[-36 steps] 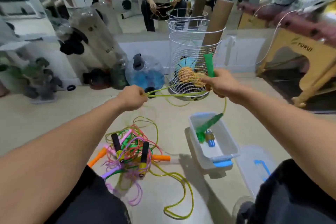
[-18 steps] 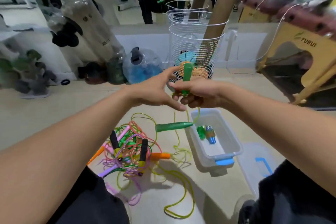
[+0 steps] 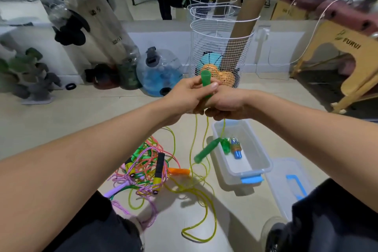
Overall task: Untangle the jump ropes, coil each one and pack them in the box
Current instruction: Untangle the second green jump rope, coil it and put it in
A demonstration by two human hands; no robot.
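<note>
Smooth beige floor (image 3: 61,129) | both hands clasp ribbed green handle (image 3: 205,82) | thin yellow cord (image 3: 206,210) dangles | clear plastic box (image 3: 263,161)

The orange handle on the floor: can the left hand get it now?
Probably not at once: the left hand grips the green handle together with the right hand. Nothing covers the orange handle.

White wire basket (image 3: 222,47) beyond the fingers, holding cardboard tube (image 3: 243,24) and orange ball (image 3: 223,74). Clear water jug (image 3: 161,71) further left. Wooden bench (image 3: 345,63) far right.
</note>
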